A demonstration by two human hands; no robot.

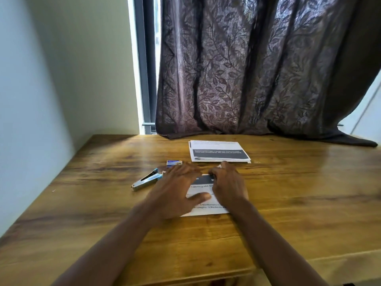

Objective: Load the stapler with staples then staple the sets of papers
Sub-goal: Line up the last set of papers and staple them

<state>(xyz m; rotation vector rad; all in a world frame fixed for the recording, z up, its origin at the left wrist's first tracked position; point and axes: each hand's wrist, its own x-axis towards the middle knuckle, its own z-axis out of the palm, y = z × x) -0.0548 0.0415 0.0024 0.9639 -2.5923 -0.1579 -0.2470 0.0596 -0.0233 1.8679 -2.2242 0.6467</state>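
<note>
A set of printed papers point(203, 189) lies on the wooden table point(288, 203) in front of me. My left hand point(177, 190) rests flat on its left part with fingers spread and the thumb across the page. My right hand point(228, 186) lies on its right part, fingers bent toward the dark header band at the top edge. A metal stapler with a blue top point(146, 179) lies to the left of the papers, apart from both hands. A small blue and white staple box point(174, 163) sits just beyond my left fingertips. A second stack of papers point(218, 151) lies farther back.
A dark leaf-patterned curtain point(257, 69) hangs behind the table and drapes onto its far edge. A white wall point(41, 100) borders the table on the left. The table's near edge runs below my forearms.
</note>
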